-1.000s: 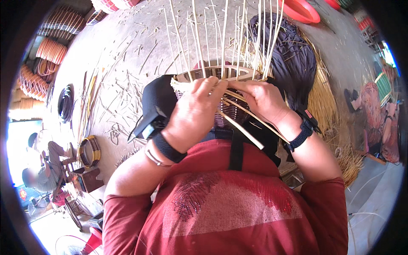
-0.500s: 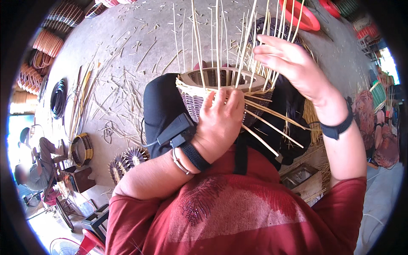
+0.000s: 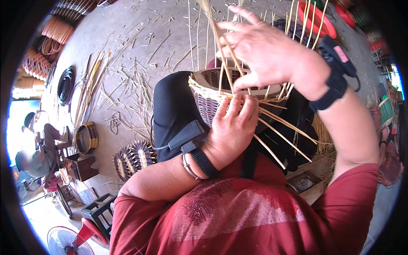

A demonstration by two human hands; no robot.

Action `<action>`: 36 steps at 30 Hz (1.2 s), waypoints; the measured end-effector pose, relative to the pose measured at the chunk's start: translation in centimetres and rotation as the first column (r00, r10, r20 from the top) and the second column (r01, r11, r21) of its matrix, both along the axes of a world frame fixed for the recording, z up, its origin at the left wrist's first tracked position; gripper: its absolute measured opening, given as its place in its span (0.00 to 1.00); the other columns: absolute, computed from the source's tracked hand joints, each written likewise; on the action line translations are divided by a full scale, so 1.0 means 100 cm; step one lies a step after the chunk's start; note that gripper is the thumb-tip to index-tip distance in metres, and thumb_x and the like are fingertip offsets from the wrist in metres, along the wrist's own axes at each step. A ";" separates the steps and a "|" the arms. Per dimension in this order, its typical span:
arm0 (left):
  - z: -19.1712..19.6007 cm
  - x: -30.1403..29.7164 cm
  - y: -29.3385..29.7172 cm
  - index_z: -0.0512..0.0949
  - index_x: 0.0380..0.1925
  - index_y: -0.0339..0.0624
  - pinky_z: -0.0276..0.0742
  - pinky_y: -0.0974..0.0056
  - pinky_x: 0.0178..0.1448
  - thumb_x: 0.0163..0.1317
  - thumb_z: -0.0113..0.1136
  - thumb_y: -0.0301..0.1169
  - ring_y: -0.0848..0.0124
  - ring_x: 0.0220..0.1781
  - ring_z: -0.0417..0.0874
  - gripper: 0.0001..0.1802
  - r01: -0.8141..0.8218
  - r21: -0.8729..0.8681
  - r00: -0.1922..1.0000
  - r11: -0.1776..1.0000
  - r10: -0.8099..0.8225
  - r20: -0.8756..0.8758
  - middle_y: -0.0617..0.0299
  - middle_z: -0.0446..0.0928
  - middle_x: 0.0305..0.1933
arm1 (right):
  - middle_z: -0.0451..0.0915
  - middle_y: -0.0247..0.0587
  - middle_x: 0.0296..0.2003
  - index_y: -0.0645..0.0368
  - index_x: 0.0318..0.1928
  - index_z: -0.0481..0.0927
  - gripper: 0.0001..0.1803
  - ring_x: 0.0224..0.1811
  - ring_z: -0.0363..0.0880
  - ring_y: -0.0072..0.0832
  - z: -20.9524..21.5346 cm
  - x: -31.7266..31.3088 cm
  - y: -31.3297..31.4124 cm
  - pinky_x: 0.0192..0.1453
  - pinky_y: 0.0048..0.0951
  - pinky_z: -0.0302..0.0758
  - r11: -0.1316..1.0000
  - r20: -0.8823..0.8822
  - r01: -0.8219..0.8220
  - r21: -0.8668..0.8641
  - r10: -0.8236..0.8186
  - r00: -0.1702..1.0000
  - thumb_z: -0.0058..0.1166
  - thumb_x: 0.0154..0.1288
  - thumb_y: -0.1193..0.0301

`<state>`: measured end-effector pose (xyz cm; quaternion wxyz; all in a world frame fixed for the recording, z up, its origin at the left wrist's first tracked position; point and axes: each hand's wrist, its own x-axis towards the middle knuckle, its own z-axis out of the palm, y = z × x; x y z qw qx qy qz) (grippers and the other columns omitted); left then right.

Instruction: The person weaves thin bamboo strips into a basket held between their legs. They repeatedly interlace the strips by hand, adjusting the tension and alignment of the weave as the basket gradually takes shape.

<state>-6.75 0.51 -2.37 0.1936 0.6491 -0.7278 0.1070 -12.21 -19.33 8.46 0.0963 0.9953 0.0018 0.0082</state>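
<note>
A half-woven wicker basket [image 3: 205,101] rests between my knees, its sides dark purple-brown with a pale band at the rim. Thin pale rods [image 3: 224,61] rise from the rim, some leaning left; others stick out to the lower right. My left hand [image 3: 233,127] pinches the near rim, fingertips bent over the edge where the rods bend. Over the basket's right side, my right hand [image 3: 272,55] has its fingers spread among the upright rods and its thumb low near the rim. Rods cross near its fingertips, with no firm grip visible. Its palm side is hidden.
Cut rod scraps [image 3: 127,91] litter the floor, with a dark coil [image 3: 66,85] at left. A round woven frame [image 3: 86,138] and spiky woven pieces [image 3: 132,160] lie nearer. Another person [image 3: 36,159] sits at far left. A fan [image 3: 68,242] stands lower left, a red basin [image 3: 316,19] at back.
My right hand has swung left and turned, its back now facing up over the basket. Some rods lean left near its fingers. My left hand stays on the rim; the whole view has shifted slightly.
</note>
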 end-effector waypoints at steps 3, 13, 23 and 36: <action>0.001 0.002 0.000 0.81 0.63 0.36 0.80 0.56 0.71 0.59 0.62 0.30 0.57 0.67 0.80 0.29 0.019 -0.014 0.999 1.000 -0.019 -0.037 0.55 0.79 0.60 | 0.80 0.38 0.57 0.52 0.59 0.88 0.34 0.66 0.75 0.37 0.016 -0.040 -0.003 0.83 0.48 0.60 0.998 0.048 -0.039 0.045 0.036 0.998 0.76 0.56 0.47; 0.011 -0.002 -0.003 0.82 0.61 0.43 0.83 0.58 0.66 0.56 0.64 0.26 0.58 0.70 0.79 0.28 0.015 -0.011 0.997 1.000 -0.016 -0.069 0.58 0.77 0.67 | 0.82 0.39 0.46 0.50 0.65 0.86 0.30 0.51 0.81 0.40 -0.056 -0.143 0.048 0.62 0.42 0.78 0.865 0.157 0.260 0.428 -0.355 0.922 0.73 0.61 0.61; 0.027 0.013 -0.013 0.85 0.58 0.44 0.88 0.58 0.60 0.56 0.63 0.22 0.61 0.59 0.89 0.26 0.151 0.094 0.986 0.984 -0.142 -0.091 0.58 0.86 0.58 | 0.90 0.46 0.48 0.49 0.63 0.87 0.21 0.46 0.91 0.49 -0.082 -0.146 0.083 0.50 0.44 0.88 0.522 0.090 0.332 0.786 -0.627 0.773 0.64 0.74 0.58; 0.063 0.058 -0.106 0.92 0.40 0.50 0.83 0.48 0.60 0.64 0.71 0.39 0.50 0.52 0.89 0.10 0.425 0.571 0.903 0.702 -0.283 -0.324 0.51 0.89 0.42 | 0.86 0.49 0.43 0.48 0.58 0.89 0.17 0.47 0.86 0.51 -0.066 -0.150 0.071 0.56 0.48 0.83 0.640 0.019 0.378 0.669 -0.523 0.852 0.63 0.73 0.62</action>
